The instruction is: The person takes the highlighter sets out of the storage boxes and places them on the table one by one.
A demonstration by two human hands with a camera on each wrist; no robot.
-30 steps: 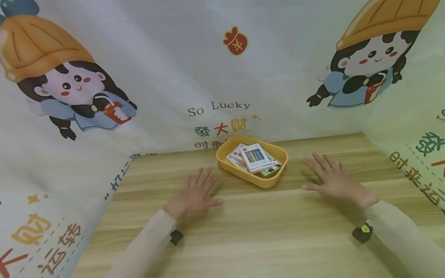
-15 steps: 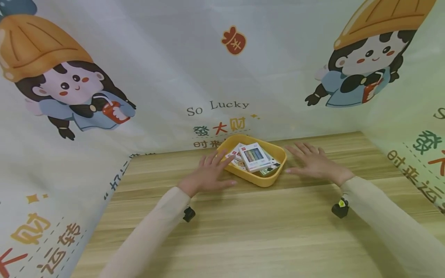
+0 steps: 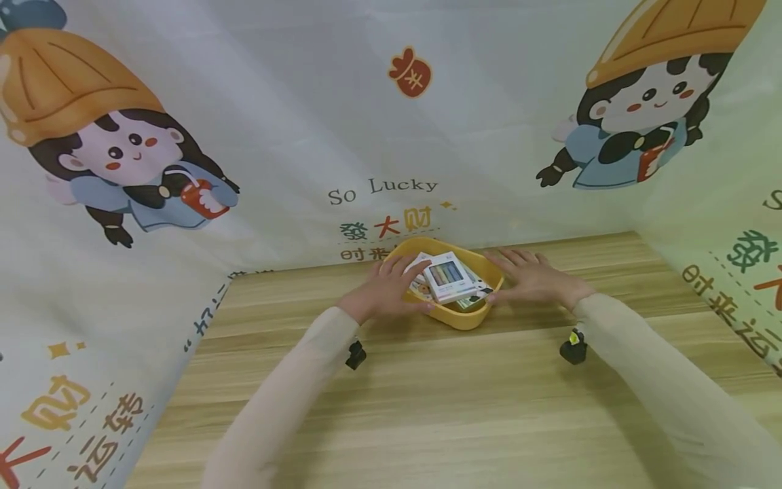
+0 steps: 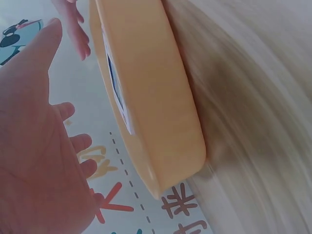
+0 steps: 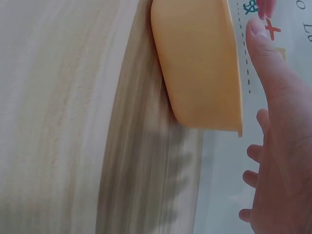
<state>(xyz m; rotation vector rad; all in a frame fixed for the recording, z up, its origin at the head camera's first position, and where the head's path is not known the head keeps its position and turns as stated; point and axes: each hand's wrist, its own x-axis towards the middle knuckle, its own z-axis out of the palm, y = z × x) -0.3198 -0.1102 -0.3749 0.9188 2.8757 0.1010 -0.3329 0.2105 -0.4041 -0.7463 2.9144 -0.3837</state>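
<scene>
A yellow plastic basket (image 3: 458,319) stands near the back of the table. In it lie several small boxes; on top is a white box (image 3: 447,288) showing a row of coloured sticks. My left hand (image 3: 386,288) hovers over the basket's left end, thumb toward the front rim. At the right end my right hand (image 3: 533,278) is spread. The left wrist view has the left hand (image 4: 44,151) raised beside the basket's wall (image 4: 156,92), with a visible gap. A gap also separates the right hand (image 5: 287,131) from the basket (image 5: 200,63) in the right wrist view.
The wood-grain table (image 3: 427,407) extends toward me. A printed cloth (image 3: 293,122) hangs right behind the basket and along both sides. A small black device (image 3: 573,348) is worn at the right wrist, another (image 3: 356,354) at the left.
Both hands have moved inward from the two sides, up to the ends of the basket. The basket and its boxes stay where they were.
</scene>
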